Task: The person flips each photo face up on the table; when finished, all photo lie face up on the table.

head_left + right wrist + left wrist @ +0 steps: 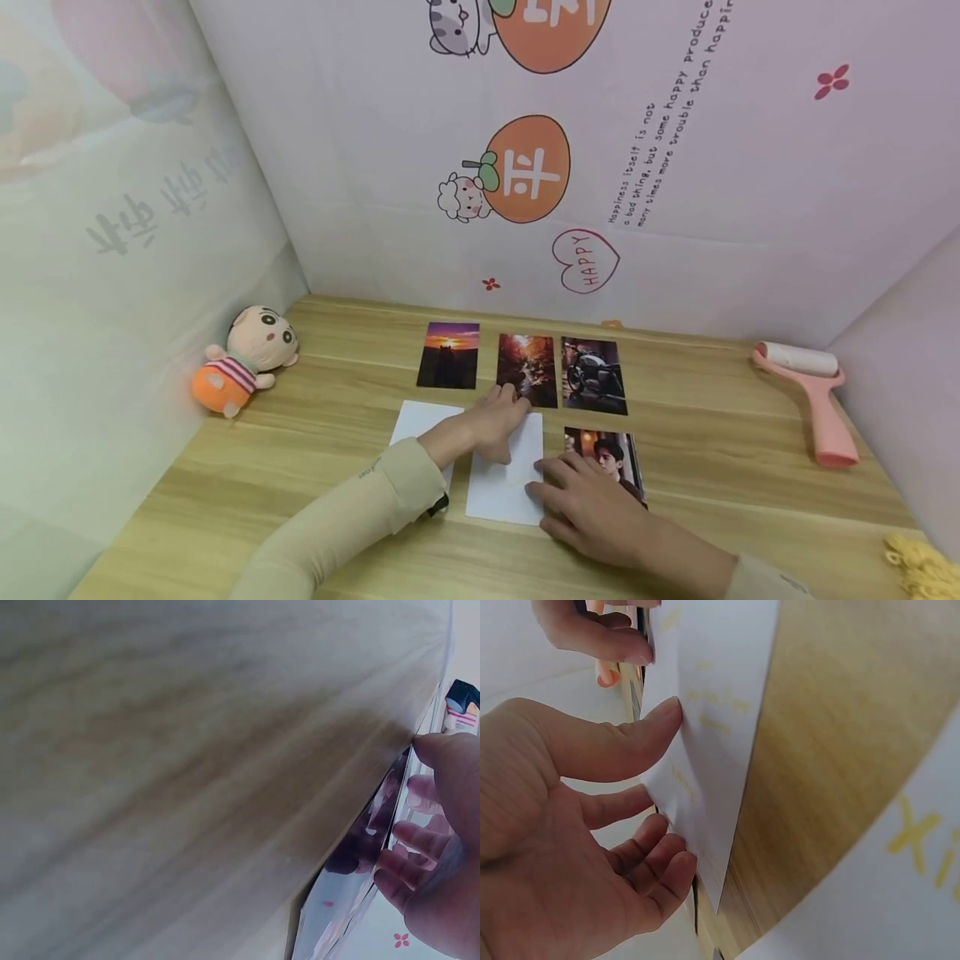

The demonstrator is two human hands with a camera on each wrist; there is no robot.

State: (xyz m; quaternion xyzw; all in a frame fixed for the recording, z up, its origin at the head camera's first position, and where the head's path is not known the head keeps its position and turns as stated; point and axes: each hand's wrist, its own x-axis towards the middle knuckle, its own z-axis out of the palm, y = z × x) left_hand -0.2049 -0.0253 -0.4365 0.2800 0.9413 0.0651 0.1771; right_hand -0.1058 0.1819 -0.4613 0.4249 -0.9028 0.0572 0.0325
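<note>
My left hand (493, 423) rests on a white card (501, 493), which lies blank side up in the head view. In the left wrist view its thumb and fingertips touch the white card (720, 761), which bears faint yellow writing. My right hand (588, 504) touches the same card's right edge with its fingertips and partly covers a portrait photo (609, 454). Seen from the right wrist, the right hand (446, 832) has its thumb tip and fingers down at the table surface. A second white card (423, 415) lies to the left, partly hidden by the left forearm.
Behind the hands lie a sunset photo (448, 356), a forest stream photo (527, 367) and a motorcycle photo (594, 375). A plush doll (243, 358) leans at the left wall. At the right are a pink lint roller (817, 400) and something yellow and fluffy (918, 567).
</note>
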